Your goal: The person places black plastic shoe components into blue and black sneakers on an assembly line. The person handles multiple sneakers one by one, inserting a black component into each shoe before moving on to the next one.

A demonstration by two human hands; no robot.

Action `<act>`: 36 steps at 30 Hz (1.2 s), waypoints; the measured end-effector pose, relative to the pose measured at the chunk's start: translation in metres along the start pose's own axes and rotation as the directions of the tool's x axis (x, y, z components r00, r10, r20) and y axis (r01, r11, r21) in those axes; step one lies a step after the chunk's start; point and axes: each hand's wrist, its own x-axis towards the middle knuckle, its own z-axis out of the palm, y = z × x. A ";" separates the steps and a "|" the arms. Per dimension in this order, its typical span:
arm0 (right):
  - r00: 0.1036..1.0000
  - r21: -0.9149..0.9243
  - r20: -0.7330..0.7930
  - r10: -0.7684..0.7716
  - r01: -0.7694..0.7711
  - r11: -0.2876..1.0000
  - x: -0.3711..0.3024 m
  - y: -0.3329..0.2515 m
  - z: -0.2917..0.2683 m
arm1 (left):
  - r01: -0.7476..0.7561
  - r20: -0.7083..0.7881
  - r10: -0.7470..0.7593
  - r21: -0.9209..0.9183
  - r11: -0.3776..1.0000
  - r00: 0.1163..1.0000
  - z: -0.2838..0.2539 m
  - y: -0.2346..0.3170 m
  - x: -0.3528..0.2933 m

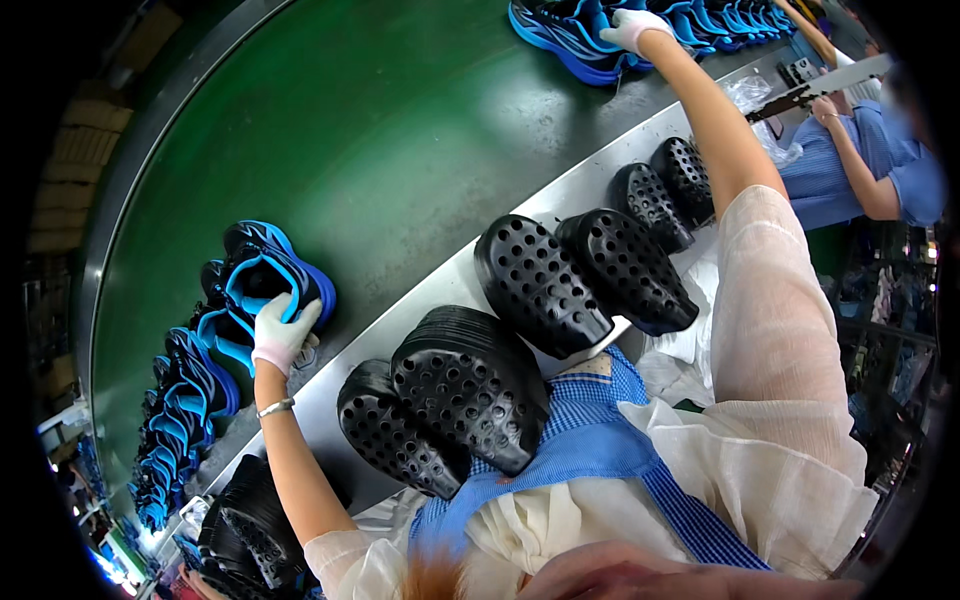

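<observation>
At nine o'clock, the white-gloved left hand (283,334) has its fingers grasping a blue-and-black shoe (290,268); at one o'clock, the right hand (636,30) touches another shoe (568,48), grip unclear.

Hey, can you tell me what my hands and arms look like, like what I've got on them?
Your left hand and right hand wear white gloves with pinkish cuffs. A silver-coloured bracelet circles your left wrist. Loose, thin, off-white sleeves cover your upper arms, leaving the forearms bare.
</observation>
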 end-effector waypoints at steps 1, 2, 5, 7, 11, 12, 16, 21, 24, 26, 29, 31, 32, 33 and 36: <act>1.000 -0.059 0.019 -0.019 0.020 0.998 0.015 0.009 0.018 | 0.018 -0.011 -0.018 -0.012 1.000 1.000 0.000 0.000 -0.002; 0.999 -0.127 0.029 -0.027 0.030 0.991 0.032 0.027 0.032 | 0.021 -0.011 -0.021 -0.002 1.000 1.000 -0.001 0.002 0.000; 0.997 -0.061 0.018 -0.078 0.079 0.995 0.054 0.036 0.058 | 0.008 -0.021 -0.008 0.038 0.999 1.000 0.000 -0.005 0.000; 0.991 0.002 0.123 -0.043 0.043 0.999 0.047 0.028 0.048 | -0.060 -0.018 0.061 0.047 0.997 0.998 -0.001 -0.007 0.001; 0.984 -0.044 0.157 -0.081 0.088 0.995 0.052 0.010 0.047 | -0.057 0.007 0.056 0.059 0.997 0.998 -0.002 0.002 0.002; 0.979 -0.196 0.121 -0.162 0.184 0.963 0.054 0.002 0.052 | -0.057 0.008 0.056 0.058 0.997 0.998 -0.001 0.004 0.002; 0.922 0.053 0.118 -0.369 0.366 0.929 0.011 -0.074 0.050 | 0.017 0.002 -0.017 0.008 1.000 1.000 0.000 -0.008 0.001; 0.838 0.130 0.140 -0.527 0.512 0.849 -0.053 -0.179 0.036 | 0.000 -0.034 -0.001 -0.016 1.000 0.999 0.002 -0.012 0.000; 0.771 0.183 0.177 -0.612 0.585 0.790 -0.091 -0.226 0.029 | 0.000 -0.057 -0.001 -0.016 1.000 0.998 0.002 -0.009 -0.004; 0.720 0.221 0.196 -0.666 0.629 0.745 -0.114 -0.252 0.028 | -0.002 -0.045 0.001 -0.025 1.000 0.999 0.001 -0.014 -0.005; 0.660 0.269 0.236 -0.713 0.661 0.701 -0.137 -0.263 0.025 | 0.004 -0.052 -0.004 -0.004 1.000 0.999 0.001 -0.008 -0.006; 0.598 0.307 0.236 -0.766 0.702 0.643 -0.147 -0.250 0.018 | 0.018 -0.044 -0.019 -0.017 1.000 0.999 0.002 -0.006 -0.006; 0.551 0.345 0.182 -0.815 0.740 0.577 -0.147 -0.239 0.017 | 0.010 -0.036 -0.011 -0.029 1.000 0.999 0.003 -0.006 -0.005; 0.565 0.351 0.180 -0.805 0.728 0.589 -0.149 -0.227 0.011 | 0.020 -0.029 -0.021 -0.015 1.000 0.999 0.002 -0.007 -0.003; 0.624 0.345 0.105 -0.775 0.708 0.617 -0.170 -0.184 -0.030 | 0.006 -0.053 -0.009 -0.042 0.999 0.999 0.004 -0.023 -0.001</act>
